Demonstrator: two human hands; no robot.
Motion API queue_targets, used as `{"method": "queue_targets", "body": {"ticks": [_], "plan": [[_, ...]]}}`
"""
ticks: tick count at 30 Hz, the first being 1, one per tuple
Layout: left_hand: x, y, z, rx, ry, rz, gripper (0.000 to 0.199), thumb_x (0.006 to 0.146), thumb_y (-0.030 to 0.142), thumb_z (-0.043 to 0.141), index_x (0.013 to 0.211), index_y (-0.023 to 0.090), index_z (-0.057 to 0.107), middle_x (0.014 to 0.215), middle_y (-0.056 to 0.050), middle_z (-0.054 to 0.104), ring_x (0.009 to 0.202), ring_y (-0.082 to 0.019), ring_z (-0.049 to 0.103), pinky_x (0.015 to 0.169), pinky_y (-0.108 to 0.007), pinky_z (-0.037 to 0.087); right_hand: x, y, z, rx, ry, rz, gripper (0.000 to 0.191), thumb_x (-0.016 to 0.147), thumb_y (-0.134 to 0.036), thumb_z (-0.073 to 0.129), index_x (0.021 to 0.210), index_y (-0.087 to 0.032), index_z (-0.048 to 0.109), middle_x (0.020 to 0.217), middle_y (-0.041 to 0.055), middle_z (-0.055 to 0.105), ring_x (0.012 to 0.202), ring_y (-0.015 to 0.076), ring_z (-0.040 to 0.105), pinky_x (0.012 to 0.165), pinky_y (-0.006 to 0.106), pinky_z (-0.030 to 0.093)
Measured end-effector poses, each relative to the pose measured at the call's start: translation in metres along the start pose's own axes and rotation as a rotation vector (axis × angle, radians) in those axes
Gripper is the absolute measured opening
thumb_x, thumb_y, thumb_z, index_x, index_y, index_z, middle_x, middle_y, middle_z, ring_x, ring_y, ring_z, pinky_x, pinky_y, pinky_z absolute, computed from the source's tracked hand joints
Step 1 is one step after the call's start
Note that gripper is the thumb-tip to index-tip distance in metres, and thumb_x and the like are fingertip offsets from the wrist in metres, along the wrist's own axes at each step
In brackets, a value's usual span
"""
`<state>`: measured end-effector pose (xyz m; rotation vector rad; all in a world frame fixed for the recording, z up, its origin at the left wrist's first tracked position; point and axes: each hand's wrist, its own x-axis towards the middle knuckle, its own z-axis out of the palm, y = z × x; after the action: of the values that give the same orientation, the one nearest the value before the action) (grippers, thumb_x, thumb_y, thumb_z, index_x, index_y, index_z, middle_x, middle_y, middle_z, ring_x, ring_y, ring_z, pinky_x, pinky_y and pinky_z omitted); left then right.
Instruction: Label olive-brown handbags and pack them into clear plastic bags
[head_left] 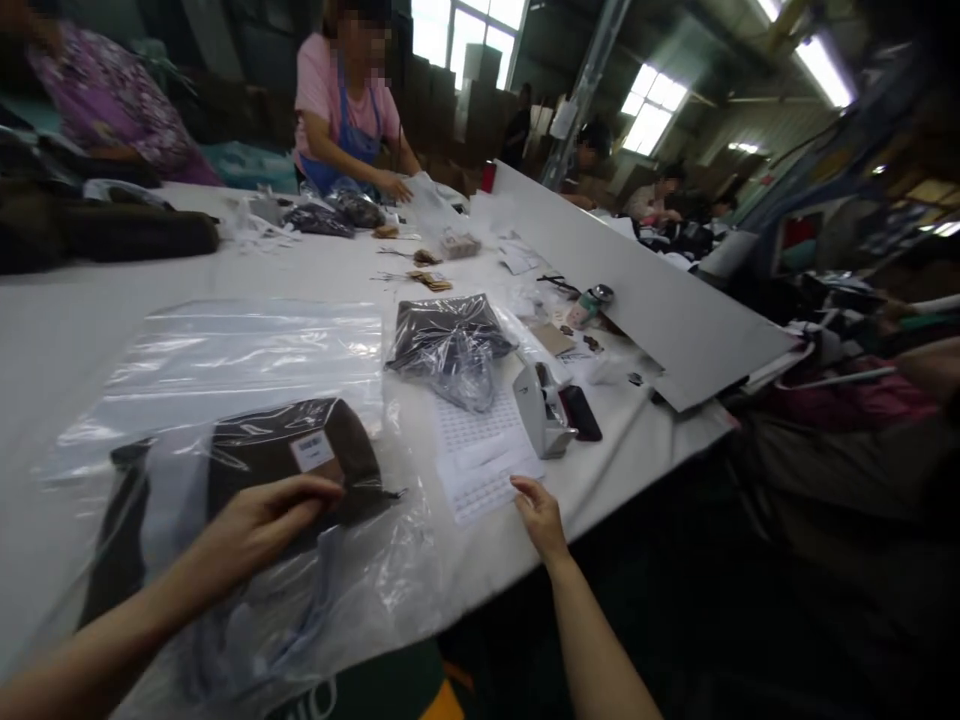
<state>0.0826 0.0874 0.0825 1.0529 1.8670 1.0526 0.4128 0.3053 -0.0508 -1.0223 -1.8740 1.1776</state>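
Slippage threatens the plastic bag (390, 570) at the table's (637, 440) edge if your open left hand (259, 525) lifts off the dark garment (300, 470), your open right hand (536, 515) resting on the printed sheet (480, 470).

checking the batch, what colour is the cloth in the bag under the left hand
The cloth is dark brown, best seen in the head view.

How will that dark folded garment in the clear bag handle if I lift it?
The dark folded garment looks soft, so may sag around the left hand. The clear plastic bag looks thin and glossy, so it may slip and crumple. The thin fold suggests light weight.
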Motion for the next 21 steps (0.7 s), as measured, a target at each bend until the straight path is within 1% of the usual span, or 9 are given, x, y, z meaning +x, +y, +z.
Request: {"method": "queue_targets", "body": {"ticks": [1,3,5,7,9,12,17,19,21], "plan": [[0.021,0.017,0.029,-0.156,-0.081,-0.072,0.034,0.067,0.044,0.068,0.091,0.021,0.071,0.095,-0.005,0.069,0.091,-0.023,0.062,0.083,-0.028,0.050,0.001,0.004,-0.001,-0.027,0.034,-0.010,0.026,0.075,-0.020,0.051,0.098,-0.019,0.064,0.105,0.0088,0.065,0.103,0.0217,0.058,0.097,0.043,0.042],[0.055,0.035,0.083,-0.478,-0.061,-0.305,0.041,0.058,0.029,0.077,0.095,0.015,0.067,0.101,-0.008,0.066,0.093,-0.020,0.060,0.084,-0.024,0.048,0.003,0.008,-0.002,-0.082,0.087,-0.024,0.027,0.075,-0.020,0.051,0.099,-0.019,0.065,0.106,0.0083,0.065,0.104,0.0216,0.057,0.098,0.041,0.041],[0.079,0.033,0.126,-0.556,-0.020,-0.444,0.043,0.064,0.022,0.073,0.103,0.009,0.059,0.102,-0.012,0.062,0.085,-0.016,0.061,0.079,-0.025,0.050,0.004,0.012,-0.002,-0.133,0.144,-0.018,0.032,0.076,-0.020,0.050,0.105,-0.018,0.063,0.111,0.0095,0.063,0.109,0.0224,0.055,0.101,0.042,0.039],[0.090,0.021,0.154,-0.552,0.012,-0.551,0.043,0.069,0.020,0.068,0.107,0.007,0.053,0.102,-0.015,0.058,0.076,-0.015,0.060,0.070,-0.027,0.052,0.003,0.018,-0.002,-0.188,0.196,0.016,0.040,0.078,-0.021,0.048,0.116,-0.016,0.057,0.119,0.0118,0.059,0.114,0.0233,0.052,0.102,0.044,0.038],[0.095,0.008,0.170,-0.541,0.030,-0.630,0.041,0.070,0.021,0.069,0.105,0.008,0.052,0.101,-0.014,0.057,0.072,-0.014,0.058,0.062,-0.026,0.051,0.001,0.023,-0.001,-0.258,0.212,0.043,0.045,0.079,-0.021,0.046,0.123,-0.015,0.052,0.125,0.0126,0.056,0.118,0.0233,0.049,0.103,0.043,0.037],[0.100,-0.002,0.181,-0.526,0.011,-0.675,0.035,0.071,0.028,0.071,0.097,0.012,0.055,0.091,-0.007,0.059,0.065,-0.012,0.057,0.052,-0.021,0.045,-0.001,0.029,0.001,-0.349,0.196,0.033,0.044,0.080,-0.021,0.045,0.123,-0.014,0.052,0.125,0.0122,0.056,0.119,0.0223,0.049,0.103,0.041,0.038],[0.118,-0.007,0.197,-0.469,-0.076,-0.681,0.019,0.081,0.029,0.061,0.087,0.011,0.057,0.060,0.004,0.052,0.039,-0.004,0.035,0.037,-0.017,0.025,0.002,0.031,-0.005,-0.413,0.235,0.070,0.039,0.084,-0.026,0.045,0.120,-0.014,0.053,0.115,0.0124,0.061,0.106,0.0218,0.057,0.092,0.038,0.046],[0.121,-0.010,0.202,-0.441,-0.089,-0.662,0.017,0.084,0.029,0.057,0.085,0.012,0.056,0.054,0.007,0.047,0.036,-0.004,0.031,0.036,-0.017,0.022,0.005,0.031,-0.010,-0.479,0.266,0.090,0.036,0.084,-0.027,0.046,0.115,-0.013,0.057,0.109,0.0129,0.061,0.099,0.0222,0.057,0.088,0.037,0.047],[0.122,-0.014,0.205,-0.419,-0.104,-0.630,0.018,0.084,0.031,0.056,0.084,0.013,0.055,0.054,0.007,0.048,0.036,-0.004,0.034,0.037,-0.017,0.024,0.009,0.031,-0.013,-0.547,0.276,0.107,0.033,0.084,-0.029,0.049,0.108,-0.012,0.061,0.103,0.0139,0.061,0.098,0.0241,0.055,0.089,0.039,0.045]]}}
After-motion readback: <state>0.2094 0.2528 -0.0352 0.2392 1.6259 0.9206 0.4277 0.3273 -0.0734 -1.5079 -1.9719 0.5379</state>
